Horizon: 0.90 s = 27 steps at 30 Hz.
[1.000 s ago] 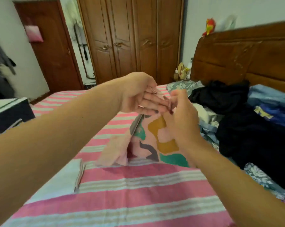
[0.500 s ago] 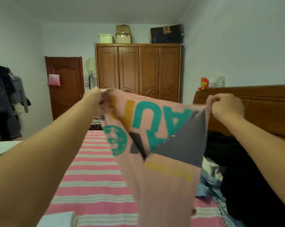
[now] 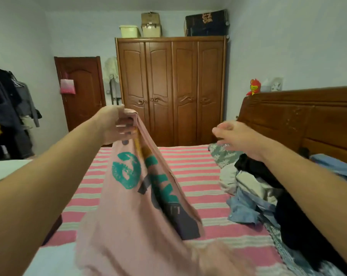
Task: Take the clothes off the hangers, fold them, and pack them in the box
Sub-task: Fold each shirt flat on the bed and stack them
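Observation:
My left hand (image 3: pixel 114 124) grips the top edge of a pink T-shirt (image 3: pixel 132 206) with teal letters and a grey patch. The shirt hangs down from that hand over the bed, its lower part bunched near the bottom of the view. My right hand (image 3: pixel 238 137) is off the shirt, held in the air to the right with loosely curled fingers and nothing in it. A pile of unfolded clothes (image 3: pixel 268 196), black, blue and pale, lies on the right side of the bed. No hanger or box is visible.
The bed has a pink striped sheet (image 3: pixel 192 176) and a wooden headboard (image 3: pixel 300 120) on the right. A wooden wardrobe (image 3: pixel 170 90) stands beyond it, a door (image 3: pixel 83 92) to its left. Hung clothes (image 3: pixel 7 112) crowd the left wall. A white surface (image 3: pixel 5 168) sits at left.
Both hands raised the shirt off the bed and spread it wide. My right hand has since let go of its corner, and the shirt now hangs from my left hand alone.

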{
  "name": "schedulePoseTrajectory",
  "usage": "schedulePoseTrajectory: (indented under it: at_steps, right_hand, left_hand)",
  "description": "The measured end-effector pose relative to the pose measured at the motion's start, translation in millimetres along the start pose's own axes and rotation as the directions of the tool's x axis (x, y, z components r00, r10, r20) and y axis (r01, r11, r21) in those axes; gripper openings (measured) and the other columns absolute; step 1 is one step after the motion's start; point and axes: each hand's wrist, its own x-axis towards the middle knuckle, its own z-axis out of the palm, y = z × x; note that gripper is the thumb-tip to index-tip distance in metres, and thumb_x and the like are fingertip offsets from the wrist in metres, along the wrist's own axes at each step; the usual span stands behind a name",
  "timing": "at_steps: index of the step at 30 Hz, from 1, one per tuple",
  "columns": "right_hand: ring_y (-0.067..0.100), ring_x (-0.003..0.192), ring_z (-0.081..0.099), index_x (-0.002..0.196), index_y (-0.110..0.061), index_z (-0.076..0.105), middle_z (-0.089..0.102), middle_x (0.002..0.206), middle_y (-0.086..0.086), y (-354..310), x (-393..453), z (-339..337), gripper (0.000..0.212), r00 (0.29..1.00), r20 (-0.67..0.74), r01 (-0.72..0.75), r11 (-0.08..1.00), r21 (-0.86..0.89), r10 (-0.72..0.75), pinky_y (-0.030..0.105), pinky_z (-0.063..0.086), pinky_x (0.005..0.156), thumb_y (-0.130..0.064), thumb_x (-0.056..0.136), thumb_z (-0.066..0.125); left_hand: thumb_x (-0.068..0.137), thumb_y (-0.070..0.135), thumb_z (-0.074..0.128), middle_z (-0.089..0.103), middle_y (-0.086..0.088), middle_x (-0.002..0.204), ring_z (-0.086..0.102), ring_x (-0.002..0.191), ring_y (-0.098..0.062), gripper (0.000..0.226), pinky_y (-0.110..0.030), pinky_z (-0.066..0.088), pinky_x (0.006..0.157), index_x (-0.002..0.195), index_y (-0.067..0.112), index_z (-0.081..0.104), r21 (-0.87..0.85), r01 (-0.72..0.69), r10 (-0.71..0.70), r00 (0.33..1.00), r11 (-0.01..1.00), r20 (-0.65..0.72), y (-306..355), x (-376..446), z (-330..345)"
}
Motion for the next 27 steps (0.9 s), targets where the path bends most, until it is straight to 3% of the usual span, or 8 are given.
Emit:
schedulePoseTrajectory:
  at_steps: [3, 5, 9, 12, 15, 18, 22, 27]
  right_hand:
    - [0.013, 0.123, 0.053, 0.152, -0.03, 0.034, 0.046, 0.148, -0.007, 19.4, -14.9, 87.0, 0.08, 0.954, 0.3, 0.049, 0.991, -0.122, -0.011, 0.032, 0.052, 0.095, -0.053, 0.086, 0.072]
    - [0.011, 0.124, 0.046, 0.155, -0.032, 0.027, 0.041, 0.146, -0.012, 13.1, -24.1, 136.5, 0.089, 0.927, 0.37, 0.108, 0.99, -0.092, -0.066, 0.029, 0.051, 0.089, -0.052, 0.083, 0.076]
    - [0.01, 0.094, 0.065, 0.122, -0.035, 0.053, 0.066, 0.106, -0.015, -16.9, -25.1, 198.3, 0.043, 0.949, 0.199, 0.224, 0.968, 0.113, -0.243, 0.034, 0.06, 0.075, -0.039, 0.086, 0.076]
    - [0.013, 0.077, 0.063, 0.105, -0.03, 0.059, 0.066, 0.089, -0.01, -27.8, -20.1, 212.8, 0.018, 0.952, -0.076, 0.298, 0.954, 0.012, -0.297, 0.032, 0.056, 0.064, -0.045, 0.094, 0.06]
    - [0.011, 0.068, 0.057, 0.096, -0.028, 0.058, 0.062, 0.082, -0.009, -19.8, -14.6, 208.4, 0.017, 0.914, -0.236, 0.298, 0.941, -0.161, -0.33, 0.026, 0.051, 0.058, -0.043, 0.1, 0.052]
    - [0.016, 0.069, 0.059, 0.099, -0.021, 0.066, 0.063, 0.081, -0.006, 3.2, -3.7, 199.1, 0.022, 0.959, -0.128, 0.218, 0.945, -0.244, -0.254, 0.024, 0.046, 0.056, -0.042, 0.099, 0.056]
    - [0.018, 0.092, 0.064, 0.113, -0.021, 0.064, 0.069, 0.103, -0.003, 26.5, -6.7, 200.3, 0.02, 0.972, 0.167, 0.169, 0.986, -0.009, -0.165, 0.028, 0.054, 0.078, -0.023, 0.094, 0.067]
    - [0.018, 0.069, 0.057, 0.085, -0.018, 0.061, 0.061, 0.077, 0.0, 72.3, -9.6, 203.2, 0.009, 0.995, 0.098, 0.02, 0.985, -0.172, -0.003, 0.024, 0.041, 0.054, -0.017, 0.094, 0.062]
  left_hand:
    - [0.105, 0.033, 0.048, 0.07, -0.016, 0.109, 0.066, 0.108, -0.03, 0.035, -0.05, 0.054, 0.097, 0.106, 0.006, 0.069, 0.182, 0.069, -0.081, 0.995, 0.981, 0.06, -26.5, -13.0, 0.0]
    - [0.105, 0.033, 0.049, 0.071, -0.015, 0.118, 0.065, 0.114, -0.031, 0.037, -0.05, 0.051, 0.102, 0.119, 0.004, 0.068, 0.239, 0.092, -0.119, 0.988, 0.967, 0.101, -36.6, -26.6, 1.1]
    - [0.107, 0.035, 0.046, 0.072, -0.015, 0.12, 0.066, 0.116, -0.031, 0.042, -0.045, 0.055, 0.094, 0.124, 0.002, 0.065, 0.334, 0.088, -0.147, 0.977, 0.938, 0.154, -34.8, -48.8, 2.3]
    - [0.109, 0.035, 0.042, 0.075, -0.017, 0.111, 0.072, 0.106, -0.032, 0.044, -0.043, 0.059, 0.088, 0.122, -0.001, 0.064, 0.319, 0.057, -0.104, 0.986, 0.946, 0.131, -26.4, -57.8, 2.6]
    - [0.11, 0.035, 0.038, 0.076, -0.018, 0.107, 0.073, 0.103, -0.031, 0.047, -0.042, 0.058, 0.091, 0.121, -0.002, 0.065, 0.23, 0.028, -0.052, 0.994, 0.973, 0.096, -22.8, -62.5, 5.6]
    - [0.11, 0.037, 0.036, 0.076, -0.016, 0.109, 0.072, 0.107, -0.03, 0.049, -0.044, 0.053, 0.1, 0.123, 0.0, 0.066, 0.131, -0.003, -0.008, 0.997, 0.991, 0.082, -23.0, -66.6, 8.7]
    - [0.11, 0.037, 0.036, 0.076, -0.014, 0.11, 0.072, 0.108, -0.029, 0.048, -0.045, 0.051, 0.104, 0.122, 0.002, 0.066, -0.029, -0.047, 0.049, 0.996, 0.998, 0.078, -19.8, -68.7, 12.2]
    - [0.109, 0.035, 0.037, 0.076, -0.016, 0.109, 0.074, 0.104, -0.03, 0.047, -0.045, 0.054, 0.102, 0.122, -0.002, 0.064, -0.22, -0.144, 0.147, 0.989, 0.965, -0.005, -14.1, -66.9, 8.7]
